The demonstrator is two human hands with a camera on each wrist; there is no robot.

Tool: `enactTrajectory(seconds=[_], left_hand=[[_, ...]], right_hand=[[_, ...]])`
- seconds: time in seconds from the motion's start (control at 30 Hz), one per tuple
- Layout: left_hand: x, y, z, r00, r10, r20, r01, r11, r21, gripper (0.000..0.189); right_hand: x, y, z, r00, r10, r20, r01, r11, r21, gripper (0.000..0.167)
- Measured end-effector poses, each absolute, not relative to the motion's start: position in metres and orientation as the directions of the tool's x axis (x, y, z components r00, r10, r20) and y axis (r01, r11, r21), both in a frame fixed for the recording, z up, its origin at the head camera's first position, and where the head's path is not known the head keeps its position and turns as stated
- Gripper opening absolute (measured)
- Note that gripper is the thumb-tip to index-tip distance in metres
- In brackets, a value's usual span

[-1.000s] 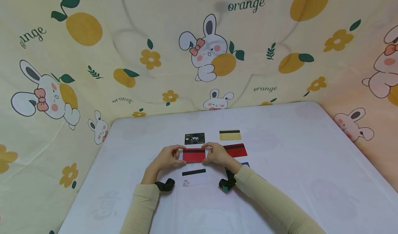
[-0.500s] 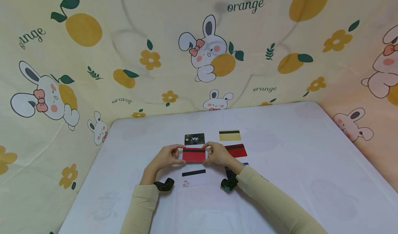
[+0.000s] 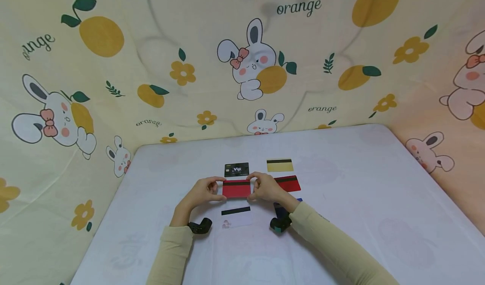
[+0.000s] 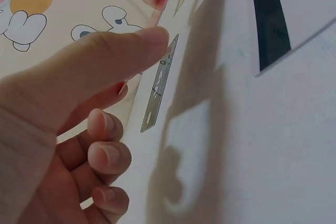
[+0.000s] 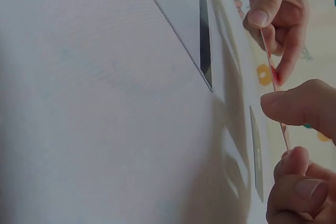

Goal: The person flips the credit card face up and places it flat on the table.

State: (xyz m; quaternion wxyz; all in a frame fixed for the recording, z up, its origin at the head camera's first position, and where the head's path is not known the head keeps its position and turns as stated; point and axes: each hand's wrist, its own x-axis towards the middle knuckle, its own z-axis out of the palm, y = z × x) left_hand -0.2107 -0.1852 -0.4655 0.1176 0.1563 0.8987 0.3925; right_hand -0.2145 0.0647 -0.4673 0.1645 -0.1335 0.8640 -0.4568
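A red card with a dark magnetic stripe is held up off the table between both hands. My left hand pinches its left edge with thumb and index finger, the other fingers curled in the left wrist view. On the opposite edge, my right hand pinches it the same way. The right wrist view catches the card nearly edge-on, raised over its shadow. Behind it lies a black "Vip" card, and in front lies a white card with a black stripe.
To the right, a gold card and a second red card lie on the white tabletop. A blue card is partly covered by the right wrist and its black camera. Patterned cloth hangs behind the table.
Both hands keep their pinch on the red card, which has barely shifted. The right wrist has edged slightly right, showing more of the blue card.
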Motion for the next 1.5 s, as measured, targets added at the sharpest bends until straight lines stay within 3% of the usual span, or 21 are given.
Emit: enactTrajectory(seconds=[1.03, 1.5], left_hand=[[-0.204, -0.184, -0.467, -0.923, 0.372, -0.097, 0.177, 0.634, 0.752, 0.055], [-0.202, -0.18, -0.469, -0.925, 0.365, -0.109, 0.157, 0.626, 0.764, 0.056]], right_hand=[[-0.215, 0.075, -0.463, -0.863, -0.505, -0.012, -0.172, 0.316, -0.933, 0.051], [-0.21, 0.073, -0.453, -0.86, -0.511, 0.0, -0.146, 0.246, -0.958, 0.051]])
